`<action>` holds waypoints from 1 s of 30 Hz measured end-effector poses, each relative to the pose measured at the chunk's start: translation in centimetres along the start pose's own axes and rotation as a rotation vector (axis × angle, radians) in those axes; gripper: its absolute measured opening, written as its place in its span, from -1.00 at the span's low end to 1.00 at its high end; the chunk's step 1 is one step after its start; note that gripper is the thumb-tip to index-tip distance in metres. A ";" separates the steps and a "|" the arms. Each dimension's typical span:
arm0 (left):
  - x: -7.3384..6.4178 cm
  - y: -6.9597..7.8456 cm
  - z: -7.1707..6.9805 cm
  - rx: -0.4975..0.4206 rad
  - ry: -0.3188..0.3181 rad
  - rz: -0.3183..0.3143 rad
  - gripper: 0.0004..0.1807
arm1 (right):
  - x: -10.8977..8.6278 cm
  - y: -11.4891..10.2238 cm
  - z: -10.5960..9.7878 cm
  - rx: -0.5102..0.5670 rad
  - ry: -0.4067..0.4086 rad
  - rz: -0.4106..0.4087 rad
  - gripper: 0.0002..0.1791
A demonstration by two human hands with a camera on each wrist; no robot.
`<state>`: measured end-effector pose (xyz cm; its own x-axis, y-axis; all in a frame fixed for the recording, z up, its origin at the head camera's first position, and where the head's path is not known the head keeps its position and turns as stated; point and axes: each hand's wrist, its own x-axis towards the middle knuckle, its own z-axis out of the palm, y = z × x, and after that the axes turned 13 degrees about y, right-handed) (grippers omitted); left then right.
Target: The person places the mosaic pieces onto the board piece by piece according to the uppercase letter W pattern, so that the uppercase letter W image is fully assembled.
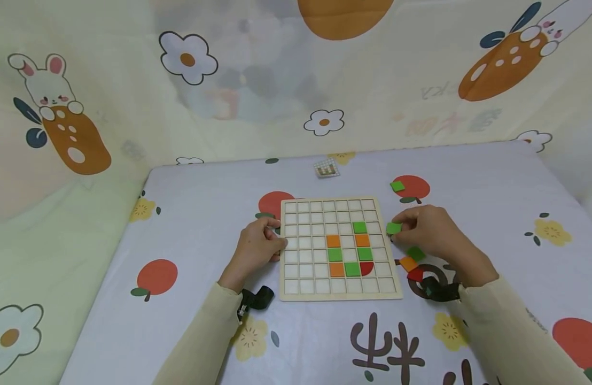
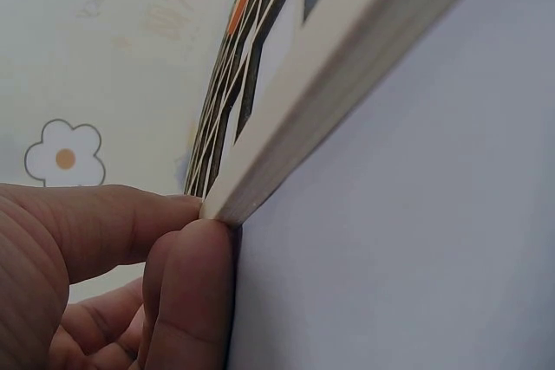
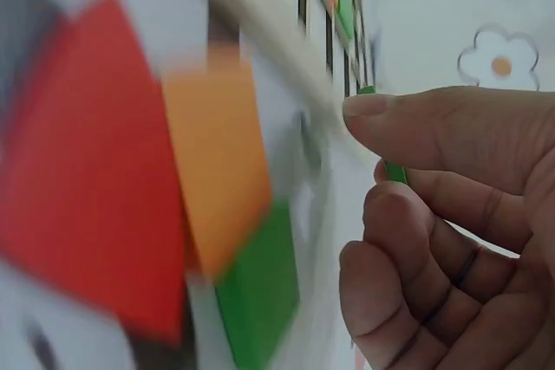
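A wooden grid board [image 1: 341, 297] lies on the table, with green and orange square tiles and one red quarter-round tile [image 1: 366, 268] set in some of its cells. My left hand [image 1: 257, 243] holds the board's left edge, fingertips right at the rim in the left wrist view. Just off the board's right side, my right hand [image 1: 430, 230] pinches a green square tile [image 1: 394, 229] between thumb and fingers. In the right wrist view, the thumb [image 3: 416, 123] covers most of that tile.
Beside the right wrist lie a loose green tile [image 1: 415, 253], an orange tile [image 1: 409, 263] and a red tile [image 1: 415, 275]. Another green tile [image 1: 397, 186] sits farther back. Behind the board is a small patterned card [image 1: 327, 168], near the hanging cloth [image 1: 257, 133].
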<state>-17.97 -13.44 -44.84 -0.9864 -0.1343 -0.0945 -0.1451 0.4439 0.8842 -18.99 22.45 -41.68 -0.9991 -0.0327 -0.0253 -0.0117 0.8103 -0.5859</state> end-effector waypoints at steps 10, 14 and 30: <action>0.2 0.2 0.2 0.006 0.000 -0.012 -0.59 | -2.8 -3.5 1.8 0.109 0.025 -0.109 -0.63; 0.2 0.1 0.1 0.013 0.002 -0.007 -0.59 | -3.5 -4.6 2.8 0.145 -0.003 -0.122 -0.64; 0.1 -0.1 0.0 0.006 -0.003 -0.003 -0.58 | -4.2 -7.0 5.8 0.170 -0.047 -0.272 -0.66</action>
<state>-18.08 -13.46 -44.93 -0.9862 -0.1327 -0.0989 -0.1488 0.4489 0.8811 -14.50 13.54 -42.23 -0.9575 -0.2642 0.1158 -0.2669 0.6592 -0.7030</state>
